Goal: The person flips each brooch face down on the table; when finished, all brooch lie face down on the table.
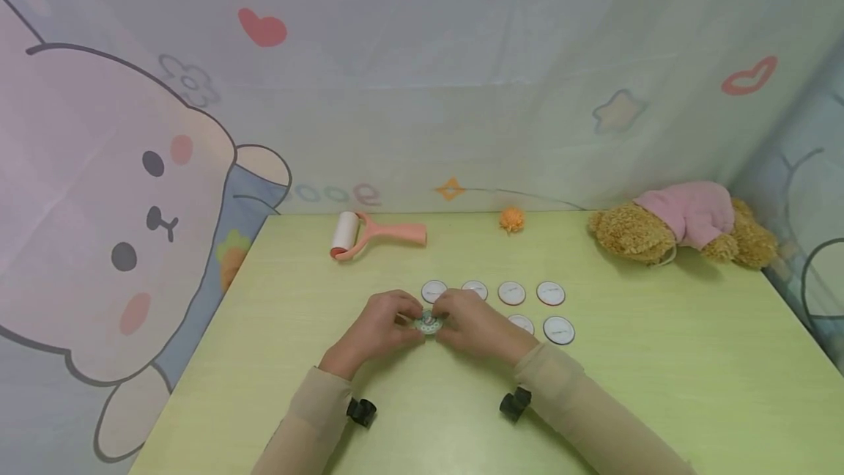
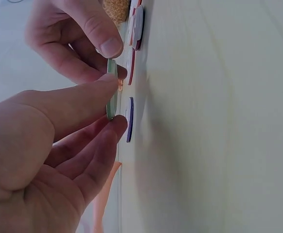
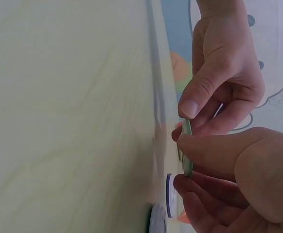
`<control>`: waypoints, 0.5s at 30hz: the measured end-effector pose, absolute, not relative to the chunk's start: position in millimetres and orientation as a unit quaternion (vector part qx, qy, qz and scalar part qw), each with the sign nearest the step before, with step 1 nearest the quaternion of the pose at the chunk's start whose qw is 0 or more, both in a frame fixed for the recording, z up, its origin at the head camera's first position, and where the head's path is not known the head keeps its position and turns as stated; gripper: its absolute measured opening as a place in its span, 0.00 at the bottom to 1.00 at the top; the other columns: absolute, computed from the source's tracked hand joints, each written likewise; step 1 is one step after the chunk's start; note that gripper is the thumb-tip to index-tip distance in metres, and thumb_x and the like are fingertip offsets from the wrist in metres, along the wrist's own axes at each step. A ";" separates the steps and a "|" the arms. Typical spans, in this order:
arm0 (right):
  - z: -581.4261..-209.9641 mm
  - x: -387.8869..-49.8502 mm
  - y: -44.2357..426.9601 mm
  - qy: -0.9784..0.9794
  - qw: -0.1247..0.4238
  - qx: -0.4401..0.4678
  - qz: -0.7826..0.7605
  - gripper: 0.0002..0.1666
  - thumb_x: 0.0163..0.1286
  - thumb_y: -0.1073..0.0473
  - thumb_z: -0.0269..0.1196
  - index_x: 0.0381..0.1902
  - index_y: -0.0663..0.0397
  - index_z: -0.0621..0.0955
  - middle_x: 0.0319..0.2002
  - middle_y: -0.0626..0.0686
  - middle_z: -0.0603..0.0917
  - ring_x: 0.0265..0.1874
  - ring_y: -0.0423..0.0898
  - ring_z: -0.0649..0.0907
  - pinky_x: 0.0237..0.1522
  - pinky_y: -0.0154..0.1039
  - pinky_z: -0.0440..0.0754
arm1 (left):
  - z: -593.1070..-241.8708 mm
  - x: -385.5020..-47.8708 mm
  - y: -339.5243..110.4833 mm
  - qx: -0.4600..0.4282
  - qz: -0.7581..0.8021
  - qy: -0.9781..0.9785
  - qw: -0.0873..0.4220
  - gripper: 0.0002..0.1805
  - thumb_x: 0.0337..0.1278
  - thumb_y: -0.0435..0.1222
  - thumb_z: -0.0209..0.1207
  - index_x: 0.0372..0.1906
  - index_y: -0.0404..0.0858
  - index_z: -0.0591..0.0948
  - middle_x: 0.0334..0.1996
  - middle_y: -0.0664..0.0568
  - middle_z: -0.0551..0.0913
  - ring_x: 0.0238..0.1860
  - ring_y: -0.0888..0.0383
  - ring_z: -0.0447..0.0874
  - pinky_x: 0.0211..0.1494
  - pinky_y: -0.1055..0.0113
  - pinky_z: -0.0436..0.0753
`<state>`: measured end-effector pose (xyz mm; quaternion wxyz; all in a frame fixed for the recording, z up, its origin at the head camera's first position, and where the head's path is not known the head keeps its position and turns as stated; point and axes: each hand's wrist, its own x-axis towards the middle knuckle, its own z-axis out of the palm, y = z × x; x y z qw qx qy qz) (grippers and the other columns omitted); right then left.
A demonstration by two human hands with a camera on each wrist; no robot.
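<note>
Both hands meet over a round badge with a green patterned face (image 1: 428, 323), lifted off the table. My left hand (image 1: 384, 326) pinches one side of it between thumb and fingers. From the opposite side my right hand (image 1: 473, 321) pinches the edge too. The badge is edge-on in the left wrist view, its green rim (image 2: 111, 92) between the thumbs and fingers. Several round badges lie white pin-backs up around the right hand, among them a back-row badge (image 1: 511, 293) and a front-row badge (image 1: 559, 330). The right hand partly covers some of them.
A paint-roller-shaped tool with a pink handle (image 1: 395, 232) lies at the table's back left. An orange pompom (image 1: 511, 220) sits near the back edge. On the right lies a plush bear in a pink top (image 1: 689, 218). A printed curtain (image 1: 422, 79) hangs behind.
</note>
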<state>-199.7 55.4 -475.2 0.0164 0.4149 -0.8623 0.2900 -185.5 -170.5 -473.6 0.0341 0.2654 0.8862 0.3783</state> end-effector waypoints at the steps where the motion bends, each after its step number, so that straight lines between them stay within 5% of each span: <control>1: -475.1 -199.7 55.8 -0.861 0.017 0.416 0.291 0.09 0.62 0.66 0.75 0.41 0.59 0.88 0.41 0.52 0.89 0.42 0.46 0.84 0.48 0.41 0.83 | -473.3 -185.4 -170.8 0.265 0.379 0.886 0.036 0.11 0.53 0.27 0.77 0.43 0.33 0.90 0.49 0.45 0.88 0.48 0.50 0.89 0.50 0.63 0.89; 15: -475.9 -202.3 61.6 -0.849 0.015 0.431 0.304 0.05 0.67 0.67 0.71 0.40 0.55 0.89 0.39 0.49 0.90 0.42 0.44 0.86 0.48 0.39 0.84 | -474.4 -185.8 -173.4 0.287 0.384 0.877 0.039 0.08 0.60 0.27 0.72 0.44 0.33 0.90 0.50 0.44 0.90 0.48 0.50 0.91 0.50 0.62 0.89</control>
